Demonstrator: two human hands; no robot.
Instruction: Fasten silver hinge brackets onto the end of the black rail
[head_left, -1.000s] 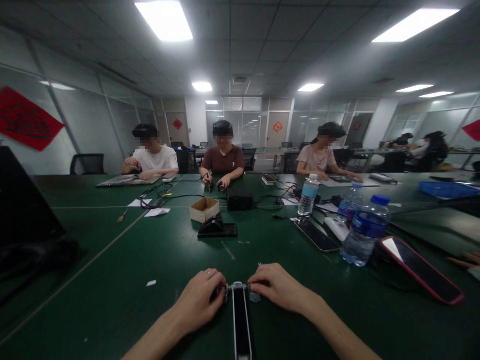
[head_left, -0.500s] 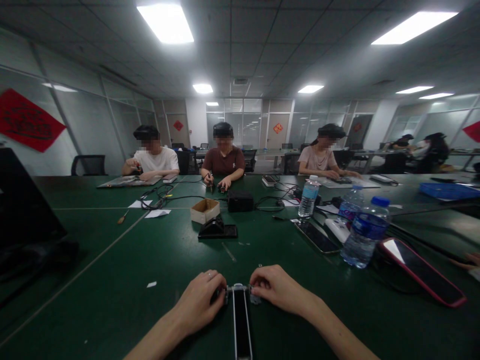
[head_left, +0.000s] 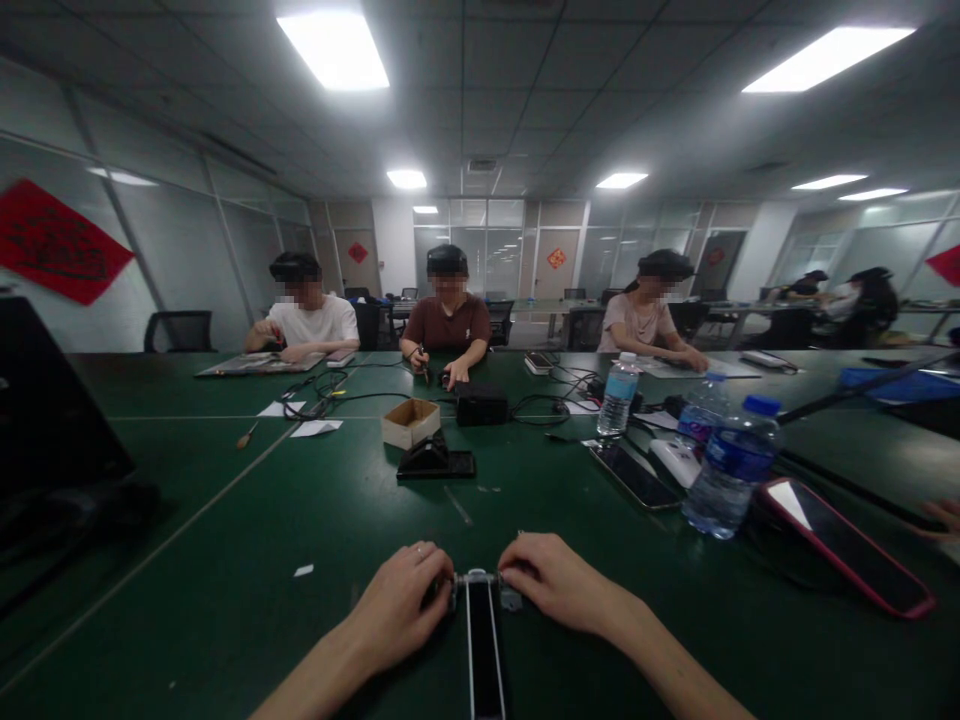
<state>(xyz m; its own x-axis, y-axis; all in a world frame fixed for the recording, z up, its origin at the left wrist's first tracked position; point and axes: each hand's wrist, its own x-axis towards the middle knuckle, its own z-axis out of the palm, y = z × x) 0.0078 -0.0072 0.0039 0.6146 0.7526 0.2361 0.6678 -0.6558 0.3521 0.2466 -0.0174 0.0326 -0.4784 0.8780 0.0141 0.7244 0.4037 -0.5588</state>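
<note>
1. Both hands have shifted only slightly since the earlier frame; their grip position at the bar's far end looks unchanged.
2. Location: a black bar (head_left: 485, 650) with silver edges lies lengthwise on the dark green table (head_left: 225, 620), directly in front of the wearer. Its near end is cut off by the lower frame edge.
3. Left hand (head_left: 397, 605): fingers (head_left: 433, 572) are curled and closed on the left end of a metal crossbar (head_left: 474, 577) at the bar's far end. The fingertips are hidden behind the hand. A ring (head_left: 418, 549) is worn on one finger.
4. Right hand (head_left: 559, 580): fingers (head_left: 516, 565) are curled and closed on the crossbar's right end. Contact points cannot be made out.
5. Adjacent part: a small grey metal tab (head_left: 511, 600) sits just beside the crossbar, under the right hand; its exact shape is hard to resolve.
6. Nearby items: a clear water bottle (head_left: 733, 467) with a blue cap and label stands to the right, beside a phone in a pink case (head_left: 844, 548).
</note>
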